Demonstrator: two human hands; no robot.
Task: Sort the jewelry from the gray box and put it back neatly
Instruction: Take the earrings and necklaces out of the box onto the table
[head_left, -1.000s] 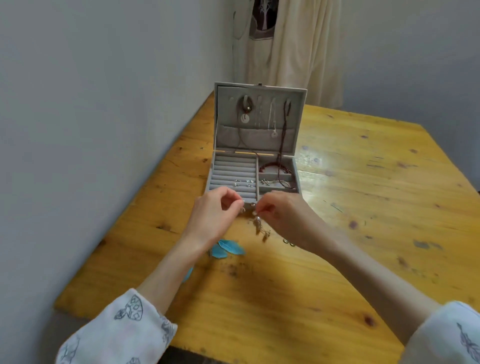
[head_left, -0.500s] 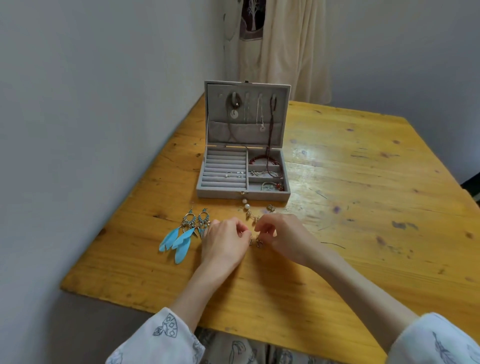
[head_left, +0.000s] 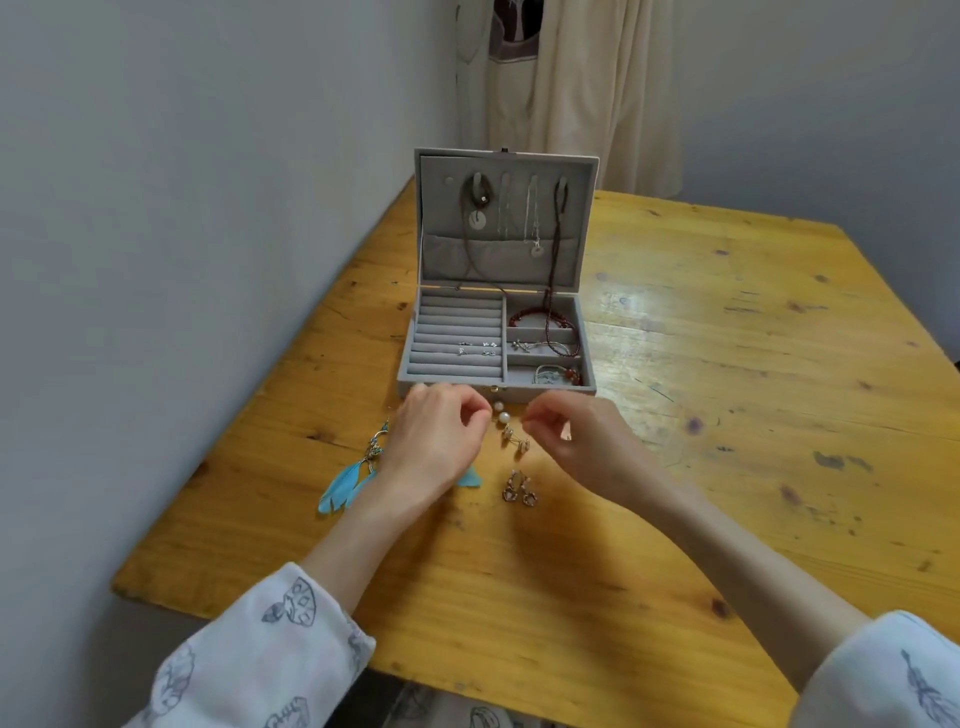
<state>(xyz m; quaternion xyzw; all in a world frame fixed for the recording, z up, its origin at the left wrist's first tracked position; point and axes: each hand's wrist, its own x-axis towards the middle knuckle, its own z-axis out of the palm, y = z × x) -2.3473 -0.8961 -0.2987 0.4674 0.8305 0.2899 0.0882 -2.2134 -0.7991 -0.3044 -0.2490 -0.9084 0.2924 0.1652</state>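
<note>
The gray box (head_left: 410, 387) stands open in the middle of the table. Necklaces hang in its upright lid (head_left: 506, 218); small studs, a red bracelet (head_left: 540, 316) and other pieces lie in its compartments. Both hands hover just in front of the box. My left hand (head_left: 441, 436) and my right hand (head_left: 576, 441) have loosely curled fingers, and I see nothing in them. Between their fingertips lie pearl earrings (head_left: 501, 413) and gold earrings (head_left: 514, 440). A clear-stone pair (head_left: 519, 488) lies nearer to me. Blue feather earrings (head_left: 345, 480) lie left, partly under my left wrist.
The yellow wooden table (head_left: 727, 415) meets a gray wall (head_left: 208, 260) along its left edge. A cream garment (head_left: 587, 93) hangs behind the box. The table's near edge runs under my forearms.
My hands let go of the clear-stone pair, which now lies on the table. Both hands have moved away from me, up to the pearl earrings by the box front.
</note>
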